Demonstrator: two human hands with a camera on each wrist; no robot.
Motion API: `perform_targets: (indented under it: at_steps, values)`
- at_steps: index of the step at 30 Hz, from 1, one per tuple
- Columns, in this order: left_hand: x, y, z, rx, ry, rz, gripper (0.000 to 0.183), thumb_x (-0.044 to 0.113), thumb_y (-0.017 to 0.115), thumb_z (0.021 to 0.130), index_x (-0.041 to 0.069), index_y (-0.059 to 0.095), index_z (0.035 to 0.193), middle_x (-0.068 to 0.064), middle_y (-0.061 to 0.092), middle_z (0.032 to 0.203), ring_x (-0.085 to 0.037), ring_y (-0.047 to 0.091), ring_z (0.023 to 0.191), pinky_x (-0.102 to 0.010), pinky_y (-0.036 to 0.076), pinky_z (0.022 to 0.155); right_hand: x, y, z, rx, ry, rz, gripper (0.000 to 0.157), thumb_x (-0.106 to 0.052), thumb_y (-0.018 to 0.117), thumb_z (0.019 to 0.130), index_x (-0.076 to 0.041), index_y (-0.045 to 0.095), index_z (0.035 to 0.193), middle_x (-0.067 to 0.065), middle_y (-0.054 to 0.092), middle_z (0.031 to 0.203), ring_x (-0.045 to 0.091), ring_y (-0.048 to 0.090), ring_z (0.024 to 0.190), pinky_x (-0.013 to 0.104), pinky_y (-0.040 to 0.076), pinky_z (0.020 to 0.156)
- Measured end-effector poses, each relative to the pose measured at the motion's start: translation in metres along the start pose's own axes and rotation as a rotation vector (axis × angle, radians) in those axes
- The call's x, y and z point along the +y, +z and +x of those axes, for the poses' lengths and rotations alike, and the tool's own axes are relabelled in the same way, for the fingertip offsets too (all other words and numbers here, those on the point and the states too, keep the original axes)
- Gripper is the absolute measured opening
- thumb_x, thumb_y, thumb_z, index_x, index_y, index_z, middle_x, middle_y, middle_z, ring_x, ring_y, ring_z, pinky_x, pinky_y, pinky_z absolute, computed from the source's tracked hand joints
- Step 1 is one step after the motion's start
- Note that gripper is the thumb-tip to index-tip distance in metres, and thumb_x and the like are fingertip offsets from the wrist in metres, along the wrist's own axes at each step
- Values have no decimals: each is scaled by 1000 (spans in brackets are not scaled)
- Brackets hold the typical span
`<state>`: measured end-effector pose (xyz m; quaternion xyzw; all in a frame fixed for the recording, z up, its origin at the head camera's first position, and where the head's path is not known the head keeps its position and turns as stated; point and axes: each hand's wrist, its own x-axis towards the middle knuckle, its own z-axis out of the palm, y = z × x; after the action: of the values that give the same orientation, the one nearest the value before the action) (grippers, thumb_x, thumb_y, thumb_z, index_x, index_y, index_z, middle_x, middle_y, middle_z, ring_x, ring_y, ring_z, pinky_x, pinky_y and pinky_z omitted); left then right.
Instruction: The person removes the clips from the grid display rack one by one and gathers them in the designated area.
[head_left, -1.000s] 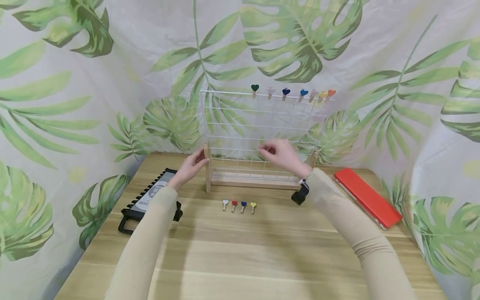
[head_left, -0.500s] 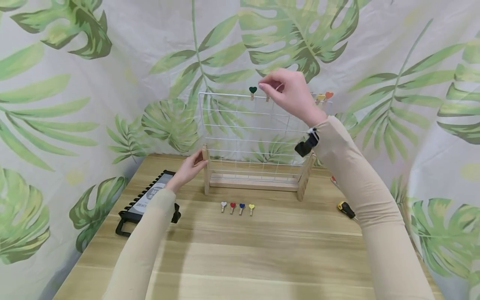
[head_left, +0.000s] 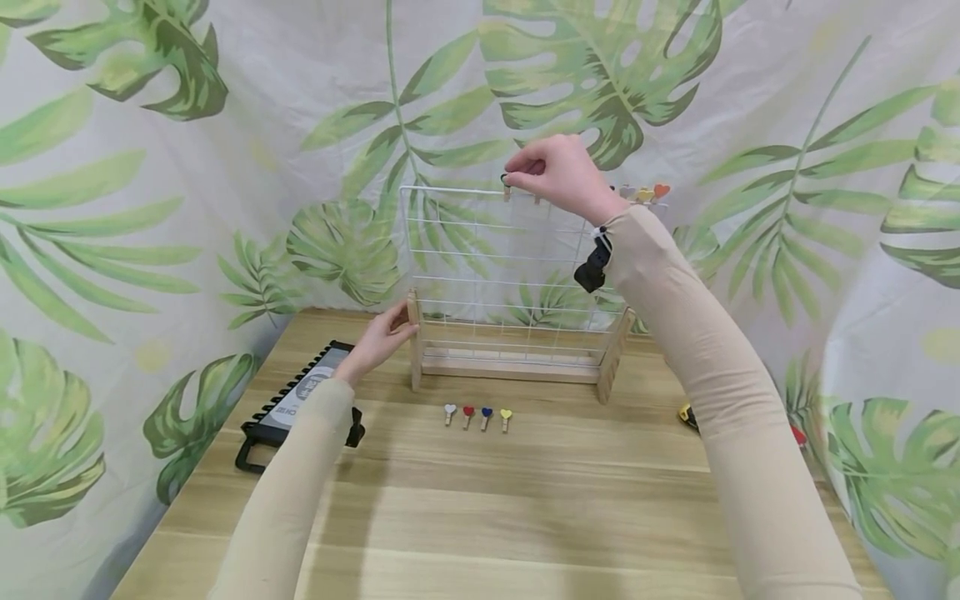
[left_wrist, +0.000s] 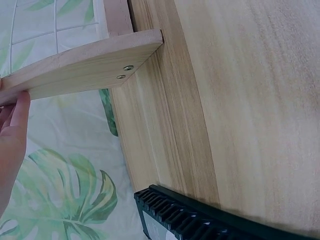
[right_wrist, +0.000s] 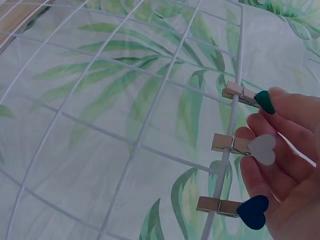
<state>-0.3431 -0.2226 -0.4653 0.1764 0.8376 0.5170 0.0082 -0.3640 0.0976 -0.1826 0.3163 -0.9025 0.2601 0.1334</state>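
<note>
My right hand (head_left: 561,172) is at the top wire of a white grid rack (head_left: 450,250). It pinches the green heart clothespin (right_wrist: 248,95), which is clipped on that wire. Just beside it in the right wrist view, a white heart clothespin (right_wrist: 245,146) and a dark blue heart clothespin (right_wrist: 235,210) sit on the same wire, close to the fingers. My left hand (head_left: 378,340) grips the top of the rack's left wooden post (left_wrist: 95,65), thumb on one side. Yellow (head_left: 644,195) and orange (head_left: 661,192) heart clothespins are clipped farther right; my right hand hides some others.
Several heart clothespins (head_left: 486,417) lie in a row on the wooden table (head_left: 480,500) before the rack. A black-and-grey case with a handle (head_left: 296,404) lies at left. At right, my sleeve partly covers a yellow-and-black tool (head_left: 687,416) and a red case (head_left: 798,435).
My right hand has risen from before the grid to the top wire, then shifted left onto the green clothespin. My left hand has stayed on the post.
</note>
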Motion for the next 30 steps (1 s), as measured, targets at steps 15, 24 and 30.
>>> perform_targets:
  at_steps: [15, 24, 30]
  values:
    - [3, 3, 0, -1, -41, 31, 60, 9, 50, 104, -5, 22, 155, -32, 38, 152, -45, 35, 144, -56, 34, 120, -8, 4, 3, 26, 1, -54, 18, -22, 68, 95, -8, 78, 103, 9, 78, 97, 15, 70, 81, 19, 53, 71]
    - [3, 3, -1, -3, -47, 44, 59, 16, 49, 105, -3, 24, 155, -29, 41, 151, -43, 39, 143, -55, 40, 117, -8, 8, 4, 58, 4, -97, 20, -22, 65, 97, -8, 78, 102, 9, 78, 95, 16, 68, 76, 19, 52, 68]
    - [3, 4, -1, -8, -61, 23, 60, 14, 48, 105, -4, 21, 156, -32, 39, 151, -45, 37, 143, -55, 40, 117, -8, 9, 4, 87, -3, -101, 20, -21, 65, 96, -7, 79, 99, 10, 78, 93, 17, 69, 75, 20, 51, 68]
